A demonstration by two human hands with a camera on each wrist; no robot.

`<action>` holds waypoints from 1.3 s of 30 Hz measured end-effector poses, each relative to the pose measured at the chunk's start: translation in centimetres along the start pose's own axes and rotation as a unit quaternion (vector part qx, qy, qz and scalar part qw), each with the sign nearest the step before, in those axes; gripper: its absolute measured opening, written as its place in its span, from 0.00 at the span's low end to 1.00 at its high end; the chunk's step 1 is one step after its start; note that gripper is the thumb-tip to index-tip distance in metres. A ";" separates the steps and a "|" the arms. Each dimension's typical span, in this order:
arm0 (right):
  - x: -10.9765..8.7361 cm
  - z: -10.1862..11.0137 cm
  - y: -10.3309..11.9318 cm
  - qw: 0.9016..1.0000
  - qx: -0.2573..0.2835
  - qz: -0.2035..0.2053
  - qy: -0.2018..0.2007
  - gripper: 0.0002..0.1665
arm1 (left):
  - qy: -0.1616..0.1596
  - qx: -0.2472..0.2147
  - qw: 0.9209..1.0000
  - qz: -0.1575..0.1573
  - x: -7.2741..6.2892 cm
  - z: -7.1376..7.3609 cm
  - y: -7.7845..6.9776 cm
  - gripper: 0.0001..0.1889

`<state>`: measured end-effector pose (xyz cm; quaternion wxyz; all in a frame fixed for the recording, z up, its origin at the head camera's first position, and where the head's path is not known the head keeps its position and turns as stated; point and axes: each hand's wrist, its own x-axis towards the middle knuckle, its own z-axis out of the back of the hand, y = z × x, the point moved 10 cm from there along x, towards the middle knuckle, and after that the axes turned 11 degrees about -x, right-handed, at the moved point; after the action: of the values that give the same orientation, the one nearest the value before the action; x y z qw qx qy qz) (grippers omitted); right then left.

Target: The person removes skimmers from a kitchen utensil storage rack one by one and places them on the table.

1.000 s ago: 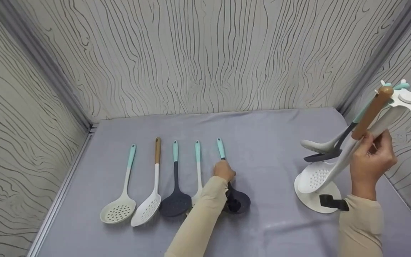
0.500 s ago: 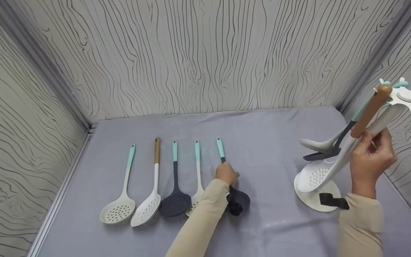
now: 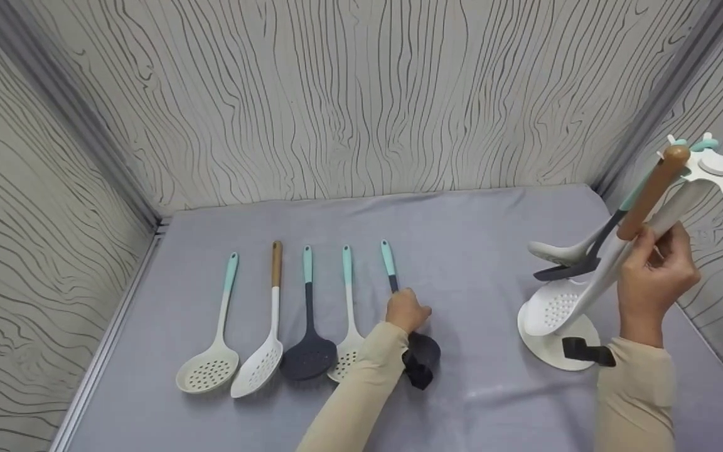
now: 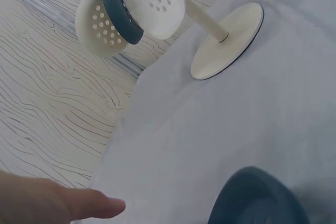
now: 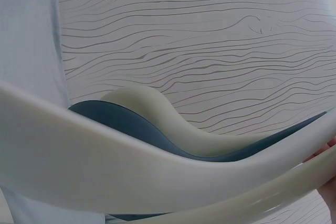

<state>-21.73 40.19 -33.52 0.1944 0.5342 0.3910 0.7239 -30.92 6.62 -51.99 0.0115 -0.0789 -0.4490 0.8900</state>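
Note:
In the head view my left hand is over the dark grey ladle, covering part of its shaft. The ladle lies flat, its mint handle pointing away. In the left wrist view the thumb stands straight and apart from the ladle bowl; the other fingers are hidden. At the right, my right hand pinches a white skimmer just below its brown handle. That skimmer hangs on a white utensil stand. Behind it hang a dark utensil and a cream perforated one, both with mint handles.
Left of the ladle lies a row of skimmers: cream with mint handle, white with brown handle, dark, and cream partly behind my left sleeve. The stand's round base rests on the grey cloth. Wood-patterned panels enclose the table.
My left hand has shifted slightly right along the ladle, and its thumb now sticks out to the side. The ladle has stayed in place. My right hand has barely moved.

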 end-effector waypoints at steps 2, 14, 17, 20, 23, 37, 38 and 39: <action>0.0 0.0 0.0 1.000 0.002 0.000 -0.002 0.11 | 0.003 -0.004 1.000 -0.002 -0.2 -0.1 -0.1 0.12; 0.1 -0.1 -0.1 1.000 0.022 0.001 -0.002 0.10 | 0.065 -0.042 0.997 -0.017 -2.0 -1.8 -1.7 0.26; 0.1 -0.1 -0.1 1.000 0.027 0.000 -0.001 0.10 | 0.078 -0.046 0.996 -0.018 -2.4 -2.3 -2.0 0.26; 0.1 0.0 -0.2 1.000 0.029 -0.003 -0.004 0.09 | 0.085 -0.044 0.995 -0.015 -2.6 -2.8 -2.2 0.26; 0.1 0.0 -0.3 1.000 0.026 -0.007 -0.005 0.09 | 0.089 -0.044 0.995 -0.020 -2.9 -3.2 -2.5 0.26; 0.0 0.2 -0.3 0.999 0.036 -0.017 -0.007 0.09 | 0.149 -0.130 0.975 -0.105 -5.2 -5.4 -5.9 0.23; 0.0 0.2 -0.2 0.999 0.035 -0.016 -0.007 0.09 | 0.149 -0.137 0.973 -0.107 -5.4 -5.5 -6.1 0.23; 0.0 0.2 -0.3 0.999 0.034 -0.016 -0.007 0.09 | 0.151 -0.143 0.972 -0.109 -5.5 -5.6 -6.3 0.23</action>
<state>-21.60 40.40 -33.71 0.1904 0.5390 0.4222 0.7036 -24.93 14.29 -49.50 0.1643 -0.1641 -0.5709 0.7875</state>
